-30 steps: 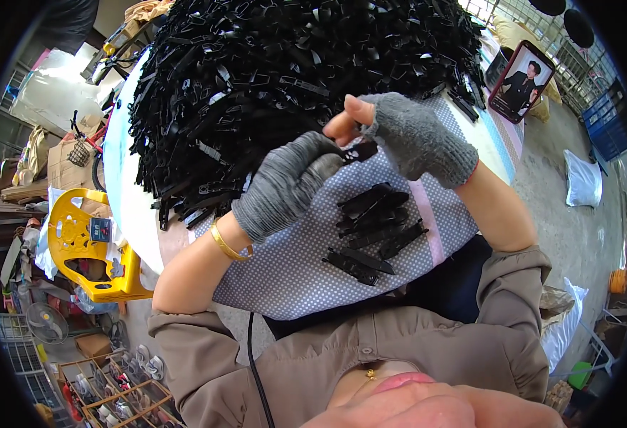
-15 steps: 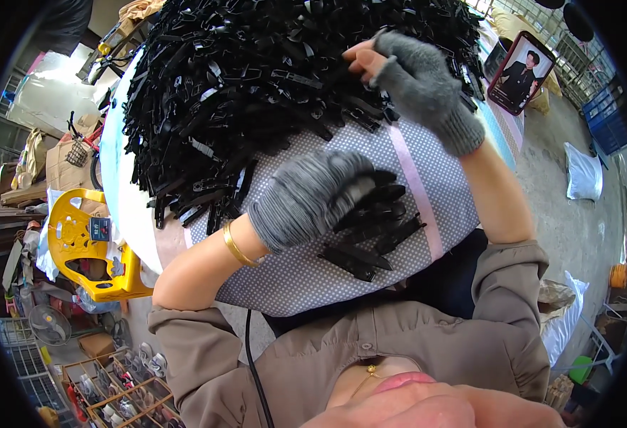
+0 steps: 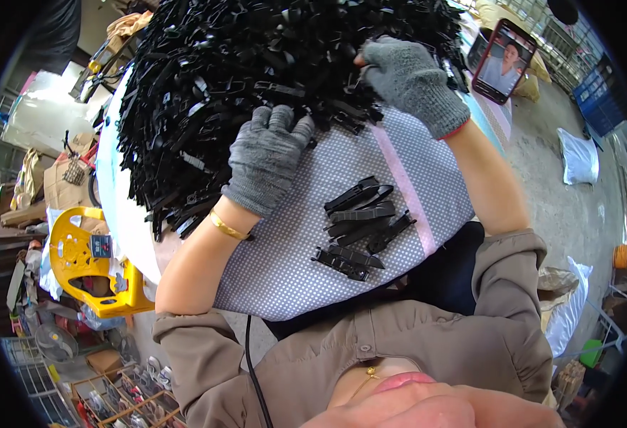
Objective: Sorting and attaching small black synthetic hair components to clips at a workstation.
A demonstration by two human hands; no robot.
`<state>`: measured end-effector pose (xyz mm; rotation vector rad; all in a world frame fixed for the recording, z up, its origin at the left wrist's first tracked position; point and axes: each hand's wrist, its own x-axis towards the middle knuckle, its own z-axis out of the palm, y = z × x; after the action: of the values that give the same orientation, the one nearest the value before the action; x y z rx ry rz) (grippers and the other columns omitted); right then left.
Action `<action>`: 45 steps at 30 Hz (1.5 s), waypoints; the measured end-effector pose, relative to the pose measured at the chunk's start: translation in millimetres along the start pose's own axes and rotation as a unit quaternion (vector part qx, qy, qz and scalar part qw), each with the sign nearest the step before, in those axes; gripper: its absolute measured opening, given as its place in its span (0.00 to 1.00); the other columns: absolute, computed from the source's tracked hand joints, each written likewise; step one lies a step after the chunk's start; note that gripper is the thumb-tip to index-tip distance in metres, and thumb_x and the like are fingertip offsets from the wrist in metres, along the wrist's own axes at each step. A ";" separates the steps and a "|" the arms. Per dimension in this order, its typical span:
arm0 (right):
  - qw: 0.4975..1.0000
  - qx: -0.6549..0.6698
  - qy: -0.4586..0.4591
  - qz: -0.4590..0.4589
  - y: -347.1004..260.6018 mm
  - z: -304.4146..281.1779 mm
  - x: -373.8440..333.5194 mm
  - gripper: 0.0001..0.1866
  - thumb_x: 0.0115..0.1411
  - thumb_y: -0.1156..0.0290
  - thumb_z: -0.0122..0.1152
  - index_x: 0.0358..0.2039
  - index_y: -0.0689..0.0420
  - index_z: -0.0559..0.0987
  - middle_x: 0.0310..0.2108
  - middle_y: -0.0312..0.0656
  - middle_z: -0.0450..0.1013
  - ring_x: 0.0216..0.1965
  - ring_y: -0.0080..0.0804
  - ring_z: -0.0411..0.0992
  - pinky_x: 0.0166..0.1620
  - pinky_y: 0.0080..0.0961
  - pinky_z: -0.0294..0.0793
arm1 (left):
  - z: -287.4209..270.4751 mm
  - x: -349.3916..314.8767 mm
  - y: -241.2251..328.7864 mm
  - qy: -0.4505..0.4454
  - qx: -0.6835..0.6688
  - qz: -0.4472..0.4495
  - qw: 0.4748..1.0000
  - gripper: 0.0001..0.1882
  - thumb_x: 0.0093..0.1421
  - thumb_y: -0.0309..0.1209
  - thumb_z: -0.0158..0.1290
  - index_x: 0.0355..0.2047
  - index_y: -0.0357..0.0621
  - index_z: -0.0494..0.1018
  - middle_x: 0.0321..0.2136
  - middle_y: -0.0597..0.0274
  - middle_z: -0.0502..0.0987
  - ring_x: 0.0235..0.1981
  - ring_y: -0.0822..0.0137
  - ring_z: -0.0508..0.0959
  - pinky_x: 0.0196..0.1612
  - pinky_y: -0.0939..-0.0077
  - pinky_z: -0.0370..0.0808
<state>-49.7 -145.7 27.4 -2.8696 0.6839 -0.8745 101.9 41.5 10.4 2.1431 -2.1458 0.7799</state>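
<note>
A big heap of slim black plastic pieces [image 3: 220, 85], looking like clips, covers the far part of the table. My left hand [image 3: 265, 160], in a grey knitted glove, rests at the heap's near edge with its fingers stretched out over the pieces. At the heap's right side is my right hand [image 3: 412, 84], in a darker fingerless glove. Its fingers curl in toward the pieces, and whatever they hold is hidden. A small group of the same black pieces [image 3: 360, 221] lies nearer me on the dotted table cover [image 3: 292, 264], apart from both hands.
A phone [image 3: 504, 63] showing a person on its screen stands upright at the table's right. A yellow plastic chair [image 3: 78, 250] stands left of the table. White sacks [image 3: 579, 157] lie on the floor at right. A black cable [image 3: 254, 371] hangs down in front of me.
My left hand has left the small group of pieces and moved up and left to the heap, its fingers now spread. The right hand stays by the heap, its fingers more curled.
</note>
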 end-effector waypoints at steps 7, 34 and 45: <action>0.898 0.284 -0.334 -0.021 -59.5 -15.1 -26.2 0.10 0.53 0.72 0.52 0.34 0.61 0.78 0.29 0.42 0.75 0.34 0.33 0.74 0.43 0.28 0.74 | 5.9 1.6 -2.4 -0.006 -0.021 -0.020 1.000 0.19 0.48 0.28 0.51 0.42 0.52 0.72 0.39 0.62 0.70 0.41 0.60 0.71 0.38 0.70 0.73; 0.829 0.440 -0.270 0.217 -54.7 -9.7 -15.4 0.21 0.57 0.51 0.56 0.19 0.56 0.76 0.15 0.31 0.68 0.21 0.18 0.65 0.26 0.19 0.67 | -27.1 -19.0 -18.4 -0.164 -0.757 -0.235 0.587 0.16 0.61 0.36 0.49 0.44 0.38 0.71 0.18 0.75 0.67 0.16 0.86 0.65 0.19 0.92 0.65; 0.840 0.447 -0.236 0.198 -64.4 -7.0 -21.8 0.18 0.57 0.55 0.56 0.21 0.57 0.77 0.16 0.33 0.71 0.19 0.17 0.68 0.23 0.16 0.68 | -25.9 -20.3 -12.3 -0.165 -0.696 -0.239 0.657 0.14 0.60 0.36 0.51 0.42 0.40 0.73 0.18 0.73 0.68 0.18 0.83 0.65 0.21 0.89 0.65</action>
<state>-44.1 -77.9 34.0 -1.8705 0.5596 -0.2638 106.1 70.3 30.1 1.6270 -1.1512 -1.0690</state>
